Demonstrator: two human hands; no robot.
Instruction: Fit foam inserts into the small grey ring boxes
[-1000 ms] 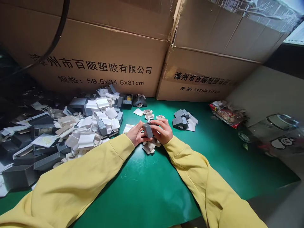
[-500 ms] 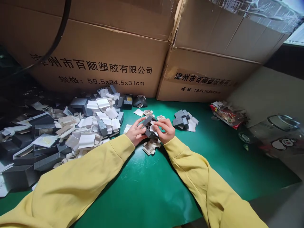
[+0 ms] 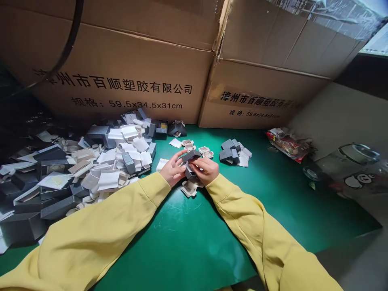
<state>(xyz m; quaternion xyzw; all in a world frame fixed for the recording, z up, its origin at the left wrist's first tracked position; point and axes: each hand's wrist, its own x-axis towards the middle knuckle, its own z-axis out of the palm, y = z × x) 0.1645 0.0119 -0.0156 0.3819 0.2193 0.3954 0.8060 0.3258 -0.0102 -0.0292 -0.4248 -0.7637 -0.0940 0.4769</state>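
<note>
A small dark grey gift box (image 3: 191,155), its two halves at an angle to each other, is held between my two hands above the table. My left hand (image 3: 173,169) is closed round its left side, thumb on the near part. From the right, my right hand (image 3: 206,169) pinches the box, its fingertips at the gap between the halves. The inside of the box is mostly hidden. Just under the hands lies a cream card insert (image 3: 189,188). Another insert (image 3: 206,152) rests behind my right fingers, and a white piece (image 3: 163,164) lies beside my left hand.
A heap of dark boxes and white inserts (image 3: 109,180) spreads over the left of the green table (image 3: 182,242). Several grey boxes (image 3: 229,151) lie to the right. Cardboard cartons (image 3: 136,64) stand behind. A red packet (image 3: 287,145) and a clear jar (image 3: 353,165) are at far right.
The white piece at my right fingertips no longer shows there. The box halves have turned, with the upper half tipped over more. An insert behind my right hand has come into fuller view.
</note>
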